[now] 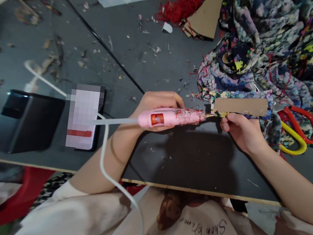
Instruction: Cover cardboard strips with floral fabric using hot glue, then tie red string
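My left hand (158,104) is wrapped round a pink glue gun (173,118) that lies sideways, its nozzle pointing right. The nozzle tip touches the left end of a brown cardboard strip (241,105). My right hand (242,133) pinches that strip from below, together with the floral fabric (264,62) folded along its edge. A white glue stick juts from the gun's rear, and its white cord (106,164) loops down toward my lap.
Red and yellow-handled scissors (298,133) lie right of the strip. The fabric heap fills the back right. Red yarn (183,5) and cardboard pieces (204,17) sit at the back. A black box (26,121) and a blurred white item (82,118) are left. Scraps litter the grey table (125,46).
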Tool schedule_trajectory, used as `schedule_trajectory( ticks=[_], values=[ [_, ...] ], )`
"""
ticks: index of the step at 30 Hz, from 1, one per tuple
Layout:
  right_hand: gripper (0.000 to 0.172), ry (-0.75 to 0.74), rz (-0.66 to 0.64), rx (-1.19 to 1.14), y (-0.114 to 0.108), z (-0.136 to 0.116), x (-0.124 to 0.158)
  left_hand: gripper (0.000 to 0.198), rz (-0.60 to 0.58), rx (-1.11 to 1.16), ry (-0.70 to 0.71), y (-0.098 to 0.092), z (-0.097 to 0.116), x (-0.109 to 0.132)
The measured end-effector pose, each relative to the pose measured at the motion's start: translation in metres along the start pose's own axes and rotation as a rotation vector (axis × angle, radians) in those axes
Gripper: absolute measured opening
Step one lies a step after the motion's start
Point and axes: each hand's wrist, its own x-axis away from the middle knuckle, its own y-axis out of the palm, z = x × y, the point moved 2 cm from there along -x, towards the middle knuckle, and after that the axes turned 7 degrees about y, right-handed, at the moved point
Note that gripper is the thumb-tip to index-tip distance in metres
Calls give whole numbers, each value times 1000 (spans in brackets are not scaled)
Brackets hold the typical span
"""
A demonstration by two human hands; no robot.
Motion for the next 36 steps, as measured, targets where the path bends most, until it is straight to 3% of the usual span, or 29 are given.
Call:
schedule_trajectory(
  ticks=[16,24,36],
  values=[
    [12,-34,-54,-23,2,-1,1,38,17,-35,23,-1,-2,0],
    [18,-55,-64,12,1,0,-1,51,13,-88,-64,-2,2,-2],
    [14,-79,-68,13,1,1,-1,55,8,-134,-52,-2,3,-5]
  ],
)
